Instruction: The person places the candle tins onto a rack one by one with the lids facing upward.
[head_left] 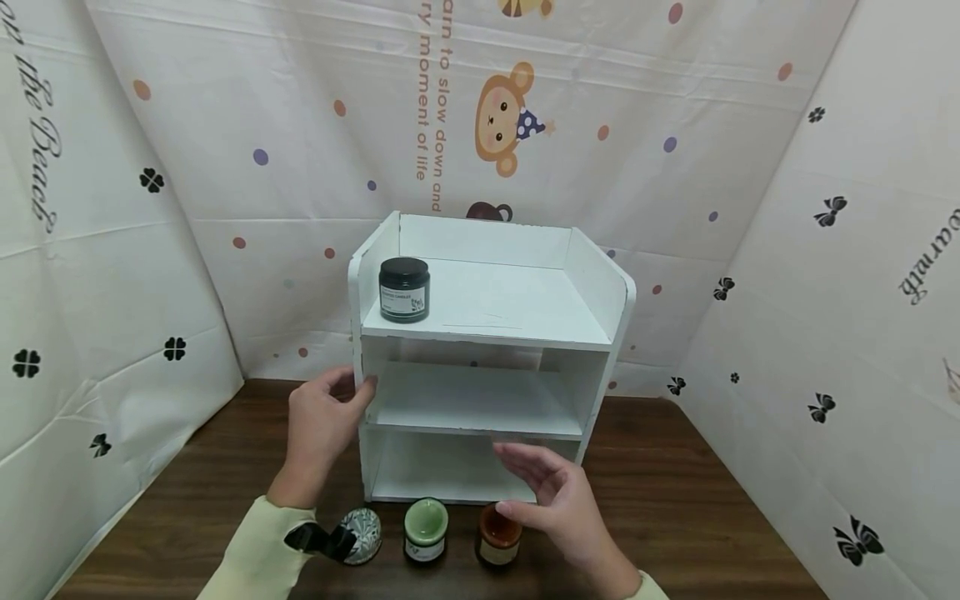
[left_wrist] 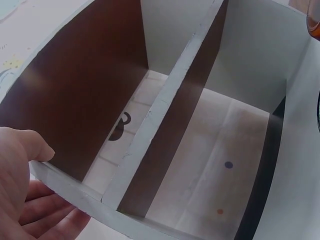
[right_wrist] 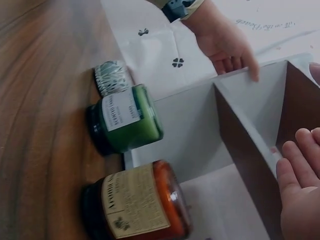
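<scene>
A white shelf unit (head_left: 480, 408) stands on the table, with two levels below its top tray. My left hand (head_left: 318, 425) grips the front edge of its left side panel; in the left wrist view the thumb (left_wrist: 37, 145) is inside and the fingers outside. My right hand (head_left: 555, 504), fingers slightly bent and holding nothing, hovers before the lower level beside an amber jar (right_wrist: 137, 202). To the left of that jar are a green jar (right_wrist: 132, 120) and a patterned round tin (head_left: 363, 536). Both glass jars have their dark ends on the table.
On the top tray's left side sits a dark labelled candle jar (head_left: 404, 292) with a black lid. The brown wooden table (head_left: 675, 500) extends on both sides of the shelf. Printed white cloth (head_left: 300, 167) hangs behind and along both sides.
</scene>
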